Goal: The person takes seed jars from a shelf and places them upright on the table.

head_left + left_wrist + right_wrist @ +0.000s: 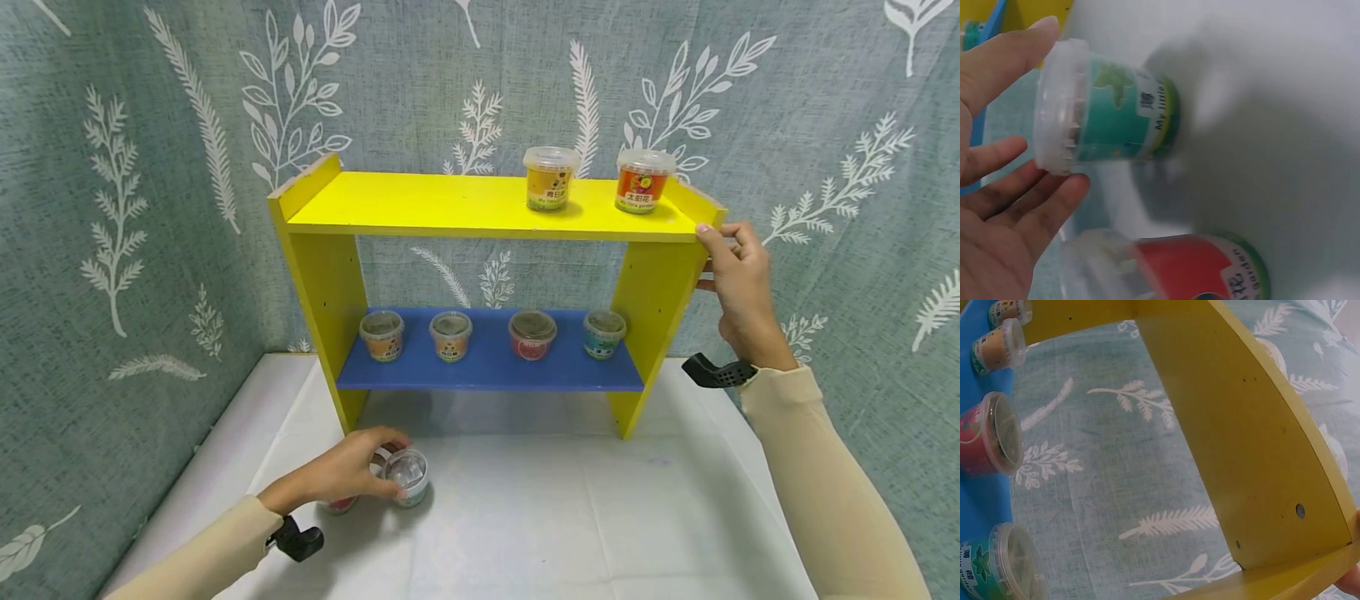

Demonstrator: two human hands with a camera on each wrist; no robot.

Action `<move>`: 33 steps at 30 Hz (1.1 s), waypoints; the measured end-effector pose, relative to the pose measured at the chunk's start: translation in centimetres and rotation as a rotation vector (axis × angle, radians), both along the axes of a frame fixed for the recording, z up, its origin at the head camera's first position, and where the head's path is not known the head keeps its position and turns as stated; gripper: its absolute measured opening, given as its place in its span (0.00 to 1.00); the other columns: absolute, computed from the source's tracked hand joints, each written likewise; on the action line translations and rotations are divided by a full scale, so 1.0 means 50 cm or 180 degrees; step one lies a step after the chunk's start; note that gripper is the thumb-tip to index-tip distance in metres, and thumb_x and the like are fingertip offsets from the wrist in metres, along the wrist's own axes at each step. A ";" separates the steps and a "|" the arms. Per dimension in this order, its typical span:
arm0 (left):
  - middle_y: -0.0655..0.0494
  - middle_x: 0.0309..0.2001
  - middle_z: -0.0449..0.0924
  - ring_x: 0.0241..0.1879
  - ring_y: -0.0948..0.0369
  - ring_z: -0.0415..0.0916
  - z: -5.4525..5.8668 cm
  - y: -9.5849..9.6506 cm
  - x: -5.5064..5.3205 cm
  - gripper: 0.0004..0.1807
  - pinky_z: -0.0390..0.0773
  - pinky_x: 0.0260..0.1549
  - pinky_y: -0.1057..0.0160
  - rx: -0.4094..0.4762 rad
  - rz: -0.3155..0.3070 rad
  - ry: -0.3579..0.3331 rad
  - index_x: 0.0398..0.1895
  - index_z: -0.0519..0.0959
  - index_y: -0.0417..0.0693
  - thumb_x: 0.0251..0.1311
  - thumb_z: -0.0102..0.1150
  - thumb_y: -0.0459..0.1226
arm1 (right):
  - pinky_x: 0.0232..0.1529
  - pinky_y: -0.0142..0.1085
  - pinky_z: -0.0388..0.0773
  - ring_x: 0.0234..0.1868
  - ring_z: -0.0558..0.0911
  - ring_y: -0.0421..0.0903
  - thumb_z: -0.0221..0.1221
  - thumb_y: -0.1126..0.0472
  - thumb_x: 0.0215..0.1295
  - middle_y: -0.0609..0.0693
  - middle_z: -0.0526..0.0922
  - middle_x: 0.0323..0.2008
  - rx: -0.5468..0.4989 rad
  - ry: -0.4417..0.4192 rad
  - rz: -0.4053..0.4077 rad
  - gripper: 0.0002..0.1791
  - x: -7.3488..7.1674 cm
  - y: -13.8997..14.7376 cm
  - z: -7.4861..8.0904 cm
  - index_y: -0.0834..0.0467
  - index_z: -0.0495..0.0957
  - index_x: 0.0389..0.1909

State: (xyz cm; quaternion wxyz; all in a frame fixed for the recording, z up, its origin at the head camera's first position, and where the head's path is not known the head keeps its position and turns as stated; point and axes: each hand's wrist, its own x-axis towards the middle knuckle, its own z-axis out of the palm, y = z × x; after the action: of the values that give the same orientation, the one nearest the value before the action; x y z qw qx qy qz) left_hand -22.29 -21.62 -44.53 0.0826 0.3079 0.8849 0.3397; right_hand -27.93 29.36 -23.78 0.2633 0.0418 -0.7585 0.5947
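On the white table, my left hand pinches a small clear-lidded plastic cup by its lid, thumb on one side and fingertips on the other. The cup has a green label with a leaf and stands upright close in front of the shelf's left leg. A red-labelled cup stands beside it, mostly hidden under my hand in the head view. My right hand grips the top right corner of a yellow shelf unit, thumb on the front edge and fingers around the outer side.
On the yellow top board stand a yellow-labelled cup and an orange-red one. The blue lower board bears two orange-labelled cups, a red one and a green one. Leaf-patterned cloth hangs behind.
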 end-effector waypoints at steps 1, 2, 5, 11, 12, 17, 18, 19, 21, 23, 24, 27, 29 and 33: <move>0.46 0.56 0.80 0.53 0.49 0.80 0.003 0.000 -0.001 0.40 0.83 0.49 0.52 0.0018 0.0001 0.0010 0.62 0.76 0.35 0.53 0.79 0.50 | 0.37 0.31 0.79 0.43 0.78 0.46 0.58 0.40 0.74 0.50 0.73 0.45 -0.0021 0.0000 0.0014 0.16 0.000 0.000 0.000 0.46 0.73 0.52; 0.46 0.56 0.80 0.54 0.49 0.79 0.006 0.001 -0.001 0.39 0.82 0.50 0.51 0.0029 0.0000 0.0032 0.62 0.76 0.36 0.54 0.79 0.51 | 0.37 0.31 0.79 0.42 0.78 0.46 0.57 0.40 0.75 0.50 0.73 0.45 -0.0014 0.0001 0.0011 0.16 -0.001 0.001 0.000 0.45 0.73 0.52; 0.47 0.56 0.81 0.54 0.49 0.79 0.019 0.002 -0.004 0.37 0.81 0.52 0.48 0.0034 0.0009 0.0144 0.61 0.77 0.40 0.55 0.77 0.52 | 0.36 0.30 0.79 0.42 0.78 0.46 0.57 0.41 0.75 0.50 0.72 0.44 -0.0025 0.0015 0.0013 0.15 -0.002 0.001 0.000 0.45 0.73 0.51; 0.51 0.55 0.81 0.53 0.49 0.80 0.053 0.004 -0.012 0.33 0.81 0.52 0.48 0.0108 0.0046 0.0377 0.60 0.78 0.43 0.58 0.75 0.53 | 0.35 0.30 0.79 0.42 0.78 0.46 0.57 0.41 0.75 0.51 0.72 0.44 -0.0013 0.0027 -0.0003 0.14 -0.003 0.001 0.003 0.45 0.73 0.51; 0.51 0.55 0.81 0.53 0.49 0.80 0.059 0.004 -0.013 0.33 0.81 0.52 0.48 0.0132 0.0055 0.0406 0.60 0.78 0.44 0.58 0.75 0.53 | 0.35 0.30 0.79 0.42 0.78 0.46 0.57 0.41 0.75 0.51 0.72 0.44 -0.0009 0.0024 0.0000 0.14 -0.003 0.000 0.004 0.45 0.74 0.51; 0.55 0.54 0.81 0.52 0.55 0.80 0.096 0.008 -0.021 0.30 0.82 0.50 0.51 0.0178 0.0115 0.0471 0.59 0.79 0.48 0.60 0.73 0.55 | 0.35 0.30 0.79 0.42 0.78 0.46 0.58 0.41 0.74 0.51 0.72 0.45 -0.0062 -0.0012 0.0028 0.15 -0.001 -0.001 0.004 0.45 0.74 0.51; 0.57 0.54 0.81 0.52 0.56 0.80 0.104 0.010 -0.022 0.30 0.82 0.49 0.52 0.0193 0.0128 0.0479 0.59 0.79 0.49 0.60 0.72 0.55 | 0.36 0.30 0.79 0.42 0.78 0.46 0.58 0.41 0.74 0.51 0.72 0.45 -0.0071 -0.0023 0.0033 0.15 -0.001 -0.001 0.003 0.45 0.74 0.51; 0.58 0.54 0.81 0.51 0.58 0.80 0.114 0.012 -0.024 0.29 0.82 0.49 0.53 0.0204 0.0143 0.0475 0.59 0.79 0.50 0.61 0.72 0.55 | 0.36 0.31 0.79 0.43 0.78 0.46 0.58 0.41 0.74 0.51 0.72 0.45 -0.0082 -0.0030 0.0036 0.15 0.000 0.000 0.003 0.45 0.73 0.51; 0.57 0.54 0.81 0.52 0.59 0.79 0.134 0.018 -0.031 0.28 0.82 0.48 0.54 0.0251 0.0146 0.0492 0.59 0.79 0.50 0.61 0.72 0.54 | 0.36 0.31 0.79 0.43 0.78 0.47 0.58 0.41 0.74 0.51 0.72 0.45 -0.0099 -0.0028 0.0048 0.16 0.001 0.002 0.003 0.46 0.73 0.51; 0.55 0.54 0.81 0.52 0.58 0.79 0.154 0.025 -0.038 0.27 0.82 0.48 0.55 0.0304 0.0130 0.0545 0.59 0.79 0.50 0.62 0.72 0.52 | 0.36 0.31 0.79 0.43 0.78 0.47 0.58 0.41 0.74 0.51 0.71 0.45 -0.0127 -0.0011 0.0061 0.16 0.002 0.003 0.004 0.46 0.73 0.51; 0.55 0.54 0.81 0.52 0.57 0.80 0.163 0.028 -0.041 0.26 0.82 0.47 0.56 0.0329 0.0117 0.0587 0.59 0.80 0.50 0.62 0.72 0.51 | 0.36 0.31 0.79 0.43 0.78 0.47 0.59 0.41 0.74 0.51 0.71 0.45 -0.0130 -0.0005 0.0055 0.16 0.002 0.003 0.005 0.46 0.74 0.51; 0.56 0.53 0.81 0.51 0.54 0.80 0.190 0.035 -0.050 0.24 0.82 0.46 0.55 0.0418 0.0080 0.0708 0.59 0.80 0.51 0.63 0.72 0.48 | 0.35 0.31 0.79 0.42 0.78 0.47 0.59 0.41 0.73 0.51 0.72 0.45 -0.0186 -0.0018 0.0077 0.16 0.002 0.003 0.006 0.47 0.74 0.50; 0.59 0.52 0.81 0.50 0.53 0.80 0.207 0.038 -0.050 0.22 0.81 0.46 0.54 0.0459 0.0072 0.0793 0.58 0.80 0.53 0.64 0.72 0.47 | 0.36 0.31 0.79 0.42 0.78 0.46 0.59 0.41 0.73 0.51 0.72 0.45 -0.0171 -0.0045 0.0069 0.16 0.002 0.001 0.006 0.46 0.74 0.51; 0.60 0.51 0.81 0.49 0.56 0.79 0.245 0.047 -0.052 0.18 0.81 0.45 0.54 0.0499 0.0056 0.0943 0.56 0.81 0.53 0.66 0.70 0.44 | 0.36 0.31 0.80 0.43 0.78 0.46 0.59 0.39 0.73 0.50 0.73 0.46 -0.0123 -0.0064 0.0056 0.17 0.002 0.001 0.003 0.46 0.74 0.52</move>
State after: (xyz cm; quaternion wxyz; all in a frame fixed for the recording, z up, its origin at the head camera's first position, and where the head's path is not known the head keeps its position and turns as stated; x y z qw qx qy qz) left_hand -24.87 -19.27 -32.28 -0.0760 0.3524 0.8608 0.3592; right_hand -27.82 29.41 -23.61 0.2512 0.0374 -0.7491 0.6119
